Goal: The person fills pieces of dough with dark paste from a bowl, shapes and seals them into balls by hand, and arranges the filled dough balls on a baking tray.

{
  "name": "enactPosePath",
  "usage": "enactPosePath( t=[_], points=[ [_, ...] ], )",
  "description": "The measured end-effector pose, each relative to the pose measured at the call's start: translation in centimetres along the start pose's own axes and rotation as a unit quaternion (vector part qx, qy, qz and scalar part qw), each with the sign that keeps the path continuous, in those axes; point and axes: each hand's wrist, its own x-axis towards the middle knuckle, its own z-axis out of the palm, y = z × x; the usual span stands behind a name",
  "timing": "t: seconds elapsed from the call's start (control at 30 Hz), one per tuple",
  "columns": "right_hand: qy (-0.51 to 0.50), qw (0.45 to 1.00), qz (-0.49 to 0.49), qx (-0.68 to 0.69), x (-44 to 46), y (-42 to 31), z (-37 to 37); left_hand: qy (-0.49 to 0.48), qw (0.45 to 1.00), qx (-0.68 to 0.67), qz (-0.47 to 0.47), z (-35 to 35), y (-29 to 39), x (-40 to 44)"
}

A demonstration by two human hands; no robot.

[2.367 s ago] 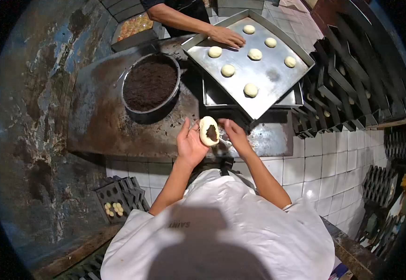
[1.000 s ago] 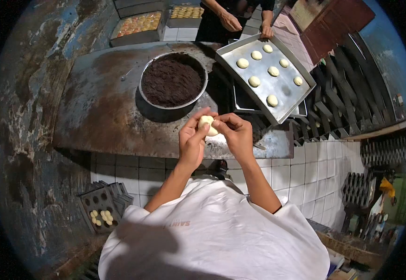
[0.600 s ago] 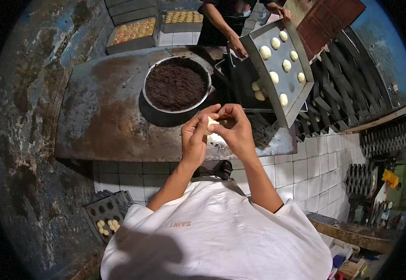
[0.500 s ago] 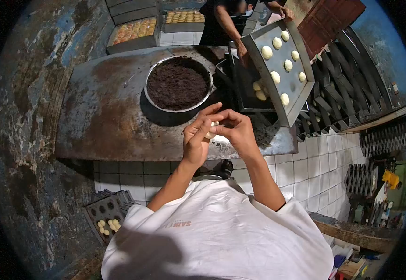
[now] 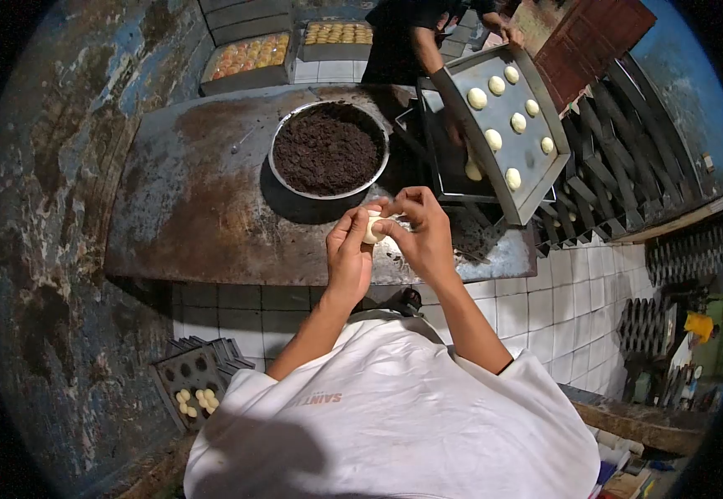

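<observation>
A small pale piece of dough (image 5: 371, 228) is held between both hands over the front edge of the table. My left hand (image 5: 350, 251) wraps its fingers round the dough from the left. From the right, my right hand (image 5: 420, 234) pinches the dough's edge with thumb and fingers. No dark filling shows on the dough now. Just beyond the hands stands a round metal bowl (image 5: 276, 170) of dark crumbly filling (image 5: 328, 148).
A co-worker (image 5: 411, 41) tilts a metal tray (image 5: 536, 193) with several dough balls over another tray (image 5: 440, 179). Dark moulds (image 5: 628, 166) stand stacked at right, and a mould pan (image 5: 170, 384) with dough lies lower left. Trays of baked goods (image 5: 249, 56) stand behind the worn table (image 5: 178, 200).
The dough, earlier open with dark filling showing, is now folded closed between my hands. Both hands have come together round it. The co-worker's tray has moved right and been tilted up.
</observation>
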Motion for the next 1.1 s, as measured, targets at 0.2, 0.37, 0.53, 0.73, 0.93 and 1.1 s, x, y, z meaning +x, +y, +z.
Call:
enactPosePath(
  t=[0.2,0.37,0.53,0.73,0.93,1.1],
  points=[
    [-0.094,0.945,0.208,0.233,0.1,1.9,-0.7,0.012,0.996,0.050,0.072,2.2,-2.1,0.1],
    [-0.007,0.966,0.181,0.185,-1.6,1.7,-0.4,0.125,0.969,0.185,0.101,3.4,-4.0,0.8],
    [-0.065,0.960,0.135,0.236,-1.8,3.7,-3.2,0.138,0.985,0.098,-0.029,3.5,-5.6,2.3],
    [-0.041,0.961,0.212,0.172,-1.1,9.3,-8.2,0.084,0.988,0.132,-0.015,8.2,-10.7,3.0],
    [-0.106,0.913,0.268,0.290,-1.2,14.4,-13.9,-0.119,0.932,0.337,0.057,11.5,-14.6,4.4],
    [-0.226,0.783,0.377,0.440,-2.1,18.4,-20.0,-0.226,0.845,0.484,0.002,13.9,-18.6,4.3]
  ],
)
